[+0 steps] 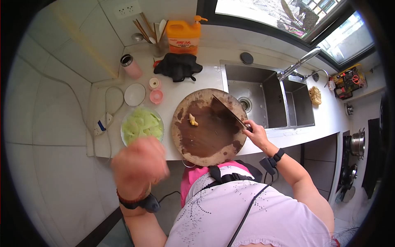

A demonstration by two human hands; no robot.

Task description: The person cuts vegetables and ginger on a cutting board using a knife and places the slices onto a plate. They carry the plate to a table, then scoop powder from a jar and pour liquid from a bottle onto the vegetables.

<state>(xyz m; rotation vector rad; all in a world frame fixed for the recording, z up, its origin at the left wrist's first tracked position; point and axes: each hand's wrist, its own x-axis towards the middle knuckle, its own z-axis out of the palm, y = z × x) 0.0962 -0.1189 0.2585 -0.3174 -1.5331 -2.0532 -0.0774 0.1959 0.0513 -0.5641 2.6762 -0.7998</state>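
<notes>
A round wooden cutting board [205, 152] lies at the counter's front edge, its middle dark and wet. My right hand [257, 135] is closed around the handle of a kitchen knife [228, 110], whose dark blade points to the far side over the board's right half. On the board's left half sits a small knob of ginger [193, 120], apart from the blade. My left hand [140, 160] is raised in front of the counter and smeared by motion, so its fingers cannot be made out. Behind it stands a bowl of pale green vegetable slices [142, 122], partly covered by the hand.
A double sink [263, 103] with a faucet [298, 64] is right of the board. Farther back are an orange jug [183, 38], a black cloth [178, 66], a pink thermos [131, 67], a white bowl [135, 94] and a pink lid [156, 96]. A power strip [103, 124] lies left.
</notes>
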